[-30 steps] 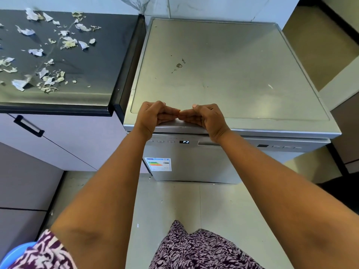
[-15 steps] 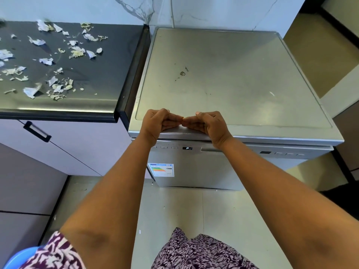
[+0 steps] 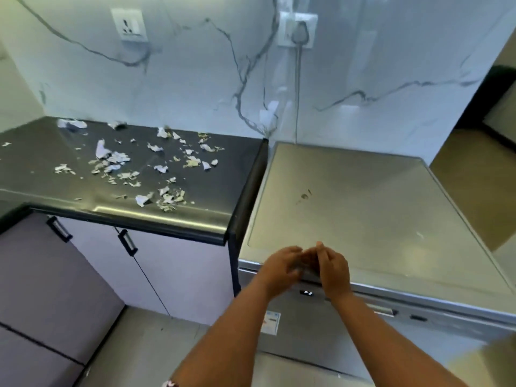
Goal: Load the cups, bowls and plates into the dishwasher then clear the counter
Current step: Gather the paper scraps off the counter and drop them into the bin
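left hand (image 3: 282, 266) and right hand (image 3: 333, 270) are together, fingertips meeting, at lower centre of the frame over the front edge of the dishwasher (image 3: 363, 208) top. both are blurred, so whether the fingers grip anything cannot be told. the dishwasher fills the lower right, door closed, display (image 3: 307, 293) reading p2. the counter (image 3: 209, 191), centre left, sits just beside it and carries torn scraps (image 3: 117, 159). on the wall (image 3: 195, 79): a socket (image 3: 129, 25) upper left, a plug (image 3: 300, 33) top centre.

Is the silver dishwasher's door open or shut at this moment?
Shut: the silver dishwasher door stands upright and flush, with no racks showing.
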